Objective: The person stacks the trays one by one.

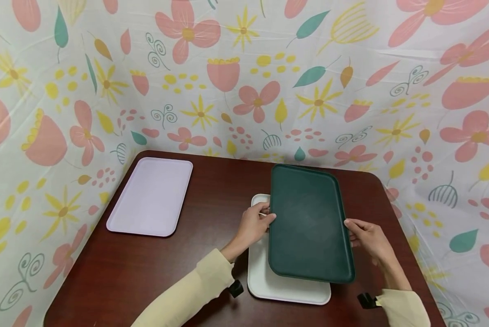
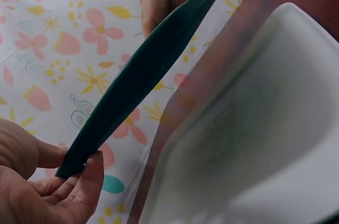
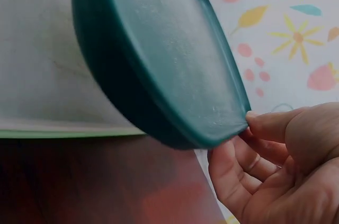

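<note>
A dark green tray (image 1: 310,222) is held above the table between both hands. My left hand (image 1: 254,222) pinches its left edge, thumb on top and fingers beneath, as the left wrist view shows with the green tray (image 2: 132,86) seen nearly edge-on. On the opposite long side, my right hand (image 1: 369,238) grips the rim between thumb and fingers; the right wrist view shows that hand (image 3: 286,166) at the tray's edge. Below the green tray lies a white tray (image 1: 285,290), partly covered from view. A pale lilac tray (image 1: 151,195) lies apart at the table's far left.
The trays are on a dark reddish-brown table (image 1: 212,195) with rounded corners. A white cloth (image 1: 244,91) printed with flowers and leaves hangs behind and at both sides. Black straps or camera mounts (image 1: 236,288) sit at the cream sleeves.
</note>
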Available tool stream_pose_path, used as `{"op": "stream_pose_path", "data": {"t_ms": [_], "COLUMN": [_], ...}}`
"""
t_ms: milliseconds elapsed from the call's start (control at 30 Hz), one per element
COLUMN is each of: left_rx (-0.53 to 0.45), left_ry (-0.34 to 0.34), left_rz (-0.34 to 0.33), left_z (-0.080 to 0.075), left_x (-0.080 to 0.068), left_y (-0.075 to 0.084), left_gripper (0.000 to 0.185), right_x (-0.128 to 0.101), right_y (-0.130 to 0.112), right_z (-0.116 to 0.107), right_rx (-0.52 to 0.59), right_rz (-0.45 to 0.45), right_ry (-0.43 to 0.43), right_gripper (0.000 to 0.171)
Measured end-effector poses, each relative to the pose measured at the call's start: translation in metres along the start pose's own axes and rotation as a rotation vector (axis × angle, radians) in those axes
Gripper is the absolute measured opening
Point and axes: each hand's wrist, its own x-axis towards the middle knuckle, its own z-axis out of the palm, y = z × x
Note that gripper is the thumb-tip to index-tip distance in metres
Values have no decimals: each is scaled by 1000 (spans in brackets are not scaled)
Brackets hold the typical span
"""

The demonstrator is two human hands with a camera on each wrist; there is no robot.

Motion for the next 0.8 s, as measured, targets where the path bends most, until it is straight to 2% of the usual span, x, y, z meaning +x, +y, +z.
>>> {"op": "stream_pose_path", "data": {"t_ms": [200,500,800], "left_rx": [28,64,94], "left_ry": [15,15,32], "left_rz": [9,-51,-70], "left_z": [-10,-18,-21], "left_x": [-9,-18,-23], "left_y": [-13,-26,-39], "left_gripper": [38,37,35], "right_x": [-2,-6,-6], "right_y": [-2,0,5], "right_z": [14,31,42], "right_rx": [-6,-35,-54], "right_rz": [-13,1,5], "right_ry": [-24,-34,-43], "right_gripper": [57,50,46]}}
